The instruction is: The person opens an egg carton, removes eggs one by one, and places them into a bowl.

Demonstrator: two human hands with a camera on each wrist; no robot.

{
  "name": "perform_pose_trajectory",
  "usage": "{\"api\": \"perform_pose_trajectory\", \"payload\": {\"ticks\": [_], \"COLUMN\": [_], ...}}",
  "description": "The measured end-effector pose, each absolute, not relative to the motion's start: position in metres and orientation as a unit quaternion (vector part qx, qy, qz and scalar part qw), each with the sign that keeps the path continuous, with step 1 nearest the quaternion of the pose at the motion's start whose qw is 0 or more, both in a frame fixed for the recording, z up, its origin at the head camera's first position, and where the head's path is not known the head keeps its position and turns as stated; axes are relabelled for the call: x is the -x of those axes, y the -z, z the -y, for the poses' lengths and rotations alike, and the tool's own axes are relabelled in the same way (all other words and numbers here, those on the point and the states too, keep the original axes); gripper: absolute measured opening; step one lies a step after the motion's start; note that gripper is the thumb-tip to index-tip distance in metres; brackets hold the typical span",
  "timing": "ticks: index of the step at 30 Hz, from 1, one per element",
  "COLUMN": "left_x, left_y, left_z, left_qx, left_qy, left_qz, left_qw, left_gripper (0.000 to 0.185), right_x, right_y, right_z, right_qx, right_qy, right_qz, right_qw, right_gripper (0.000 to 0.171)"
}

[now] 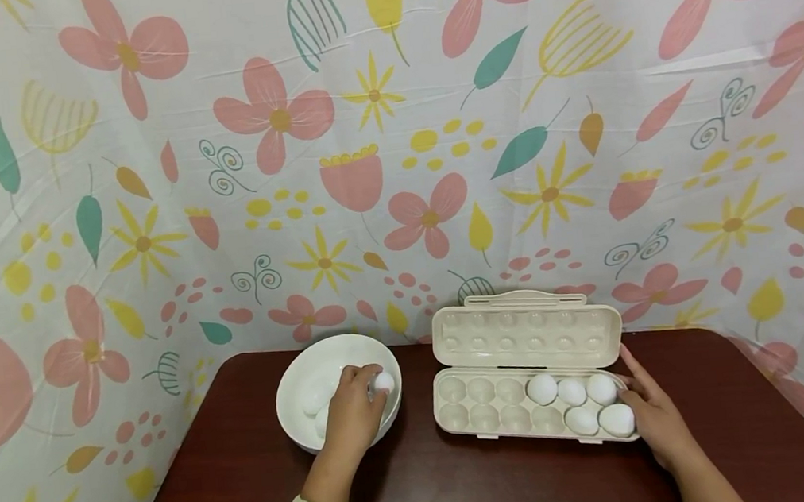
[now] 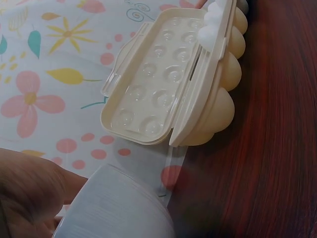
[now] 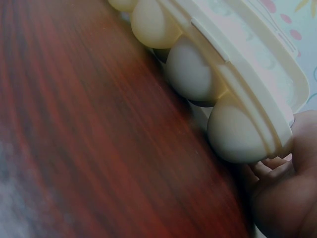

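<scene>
A cream egg carton (image 1: 488, 419) lies open on the dark wooden table, its lid (image 1: 526, 332) standing up behind; several white eggs (image 1: 581, 407) fill its right cups. My left hand (image 1: 358, 410) reaches into a white bowl (image 1: 298, 380) and pinches a white egg (image 1: 383, 381) at its fingertips; more eggs (image 1: 317, 398) lie in the bowl. My right hand (image 1: 649, 409) rests against the carton's right end with straight fingers. The left wrist view shows the open carton (image 2: 163, 89) and bowl rim (image 2: 119, 208). The carton's underside (image 3: 198, 74) shows in the right wrist view, where the right hand (image 3: 287, 198) touches it.
A flower-patterned cloth (image 1: 392, 140) hangs behind and around the table. Bare dark wood (image 1: 465, 485) stretches in front of the bowl and carton, and the table's edges lie close on the left and right.
</scene>
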State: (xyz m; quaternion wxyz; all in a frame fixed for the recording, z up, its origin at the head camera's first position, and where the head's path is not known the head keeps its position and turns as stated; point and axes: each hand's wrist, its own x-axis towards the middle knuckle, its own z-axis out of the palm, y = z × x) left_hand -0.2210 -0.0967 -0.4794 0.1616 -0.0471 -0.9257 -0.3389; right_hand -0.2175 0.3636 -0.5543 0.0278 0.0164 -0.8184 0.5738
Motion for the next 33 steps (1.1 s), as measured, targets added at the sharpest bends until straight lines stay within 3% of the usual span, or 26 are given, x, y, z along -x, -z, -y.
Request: {"api": "perform_pose_trajectory", "payload": {"ticks": [33], "left_x": [0.2287], "left_y": [0.4826], "left_z": [0.0954], "left_qx": [0.071], "left_qy": [0.252], "left_qz": [0.955], "left_qw": [0.140], "left_gripper": [0.036], "right_x": [0.2160], "right_y": [0.5532], "right_z": [-0.3630], "right_qx": [-0.014], "right_qy": [-0.566], "right_qz": [0.824], "right_qw": [0.030], "right_gripper": [0.062]}}
